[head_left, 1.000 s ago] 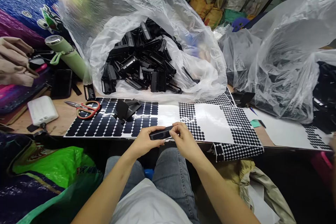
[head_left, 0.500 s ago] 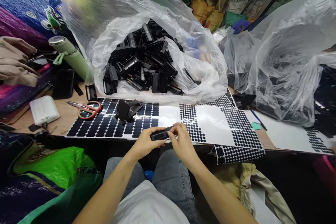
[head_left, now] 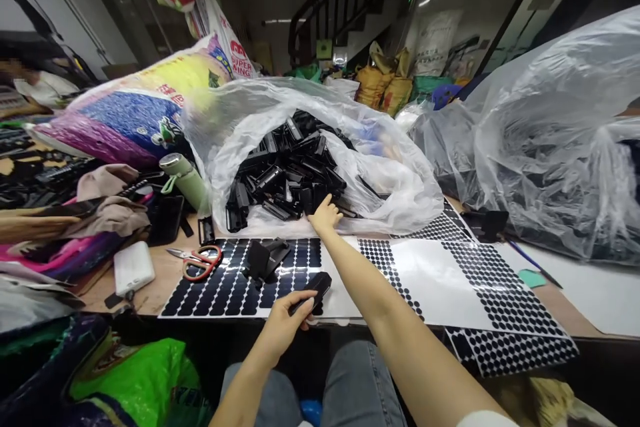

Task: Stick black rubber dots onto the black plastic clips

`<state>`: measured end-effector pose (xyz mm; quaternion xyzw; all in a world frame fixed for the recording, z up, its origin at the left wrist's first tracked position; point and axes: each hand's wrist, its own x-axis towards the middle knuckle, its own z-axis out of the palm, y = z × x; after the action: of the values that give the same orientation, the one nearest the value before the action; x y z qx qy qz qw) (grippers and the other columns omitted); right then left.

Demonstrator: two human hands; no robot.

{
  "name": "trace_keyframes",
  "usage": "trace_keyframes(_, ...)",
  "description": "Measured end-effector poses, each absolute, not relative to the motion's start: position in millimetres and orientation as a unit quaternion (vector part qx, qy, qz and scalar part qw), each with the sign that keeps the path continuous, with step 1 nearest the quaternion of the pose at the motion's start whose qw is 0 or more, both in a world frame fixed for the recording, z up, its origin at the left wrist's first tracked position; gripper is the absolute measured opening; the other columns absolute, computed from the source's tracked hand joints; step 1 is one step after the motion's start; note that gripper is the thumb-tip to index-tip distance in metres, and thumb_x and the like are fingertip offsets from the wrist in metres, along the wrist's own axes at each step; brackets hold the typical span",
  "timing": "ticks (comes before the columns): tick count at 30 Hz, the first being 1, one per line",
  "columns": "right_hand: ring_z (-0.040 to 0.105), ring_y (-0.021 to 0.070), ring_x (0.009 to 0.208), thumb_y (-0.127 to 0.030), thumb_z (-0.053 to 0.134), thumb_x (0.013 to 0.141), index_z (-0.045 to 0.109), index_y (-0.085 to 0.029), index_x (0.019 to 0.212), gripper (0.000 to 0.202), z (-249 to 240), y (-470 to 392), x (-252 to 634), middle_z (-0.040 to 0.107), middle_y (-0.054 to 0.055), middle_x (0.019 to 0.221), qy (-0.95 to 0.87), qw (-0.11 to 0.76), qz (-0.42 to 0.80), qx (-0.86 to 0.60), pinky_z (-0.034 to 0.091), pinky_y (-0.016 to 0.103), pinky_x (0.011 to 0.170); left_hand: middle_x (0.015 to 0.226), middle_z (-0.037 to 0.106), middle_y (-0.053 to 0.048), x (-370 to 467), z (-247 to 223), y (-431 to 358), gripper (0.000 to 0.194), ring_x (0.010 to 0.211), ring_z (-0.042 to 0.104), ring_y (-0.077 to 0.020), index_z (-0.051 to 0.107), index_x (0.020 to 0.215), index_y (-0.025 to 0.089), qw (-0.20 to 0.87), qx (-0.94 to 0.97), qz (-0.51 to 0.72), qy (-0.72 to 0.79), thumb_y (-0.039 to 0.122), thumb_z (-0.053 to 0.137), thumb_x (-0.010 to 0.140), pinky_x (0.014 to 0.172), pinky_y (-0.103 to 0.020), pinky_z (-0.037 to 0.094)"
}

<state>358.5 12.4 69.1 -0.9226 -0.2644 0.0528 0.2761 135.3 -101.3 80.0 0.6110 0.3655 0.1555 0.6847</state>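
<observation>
My left hand (head_left: 284,325) is closed around a small oblong black plastic piece (head_left: 319,287), held just above the front edge of the table. Stretched forward, my right hand (head_left: 326,215) is at the front of a pile of black plastic parts (head_left: 287,163) inside a clear plastic bag (head_left: 400,203). Its fingers are apart and close to the nearest parts; whether a fingertip touches one, I cannot tell. Under my arms lies a sheet of black stickers (head_left: 210,290), with a few black pieces (head_left: 265,261) resting on it.
Left of the sheet are red-handled scissors (head_left: 200,263), a white power bank (head_left: 134,269), a phone (head_left: 167,220) and a green bottle (head_left: 185,180). Sheets of black dots (head_left: 505,283) overhang the front edge. Another large plastic bag (head_left: 545,147) stands right. Another person's hand (head_left: 37,222) is far left.
My right hand has left the black piece and reached forward to the pile in the bag. My left hand keeps the piece. The view has tilted up.
</observation>
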Motion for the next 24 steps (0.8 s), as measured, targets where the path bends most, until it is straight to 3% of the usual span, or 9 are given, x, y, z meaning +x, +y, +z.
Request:
trace_keyframes(4,0.052,0.0314,0.097,-0.037,0.064,0.068,0.048,-0.006,0.11,0.054,67,-9,371,0.058,0.02,0.1,-0.319,0.279,0.031,-0.905,0.034,0.045,0.083,0.087,0.065,-0.007,134,77,-93,0.044,0.071,0.061,-0.0174,0.067,0.095,0.015,0.705,0.553,0.177,0.408,0.049,0.065,0.067,0.056,-0.025,0.047)
trace_keyframes(8,0.046,0.023,0.105,-0.032,0.056,0.075,0.047,-0.016,0.113,0.042,68,-59,369,0.054,0.011,0.111,-0.424,0.279,-0.033,-0.861,0.033,0.035,0.089,0.072,0.064,-0.008,137,81,-84,0.051,0.065,0.061,-0.0168,0.067,0.094,0.011,0.746,0.472,0.206,0.421,0.056,0.056,0.072,0.055,-0.024,0.047)
trace_keyframes(12,0.047,0.02,0.096,-0.019,0.051,0.081,0.054,-0.023,0.106,0.025,60,-115,350,0.057,0.007,0.101,-0.584,0.26,-0.253,-0.726,0.031,0.036,0.088,0.078,0.065,-0.013,146,91,-79,0.072,0.066,0.063,-0.0207,0.063,0.099,0.008,0.83,0.354,0.142,0.407,0.07,0.036,0.073,0.057,-0.03,0.051)
trace_keyframes(15,0.048,0.0166,0.087,-0.011,0.048,0.082,0.056,-0.027,0.103,0.027,51,-144,337,0.059,0.004,0.092,-0.647,0.239,-0.377,-0.618,0.032,0.034,0.085,0.083,0.065,-0.017,157,98,-79,0.083,0.068,0.064,-0.0248,0.061,0.095,0.006,0.879,0.274,0.075,0.382,0.079,0.034,0.065,0.059,-0.035,0.053)
trace_keyframes(20,0.05,0.0134,0.087,-0.011,0.05,0.081,0.056,-0.029,0.099,0.026,43,-162,336,0.061,0.0,0.089,-0.712,0.252,-0.391,-0.526,0.035,0.031,0.089,0.079,0.066,-0.014,171,94,-79,0.059,0.071,0.065,-0.0246,0.06,0.091,0.009,0.874,0.219,0.066,0.429,0.063,0.057,0.067,0.06,-0.033,0.054)
trace_keyframes(24,0.051,0.0131,0.093,-0.011,0.049,0.082,0.054,-0.032,0.1,0.028,39,-167,341,0.061,-0.001,0.095,-0.766,0.268,-0.326,-0.485,0.037,0.033,0.094,0.072,0.065,-0.009,174,83,-81,0.028,0.067,0.066,-0.0234,0.059,0.086,0.01,0.856,0.219,0.076,0.462,0.035,0.062,0.073,0.053,-0.029,0.054)
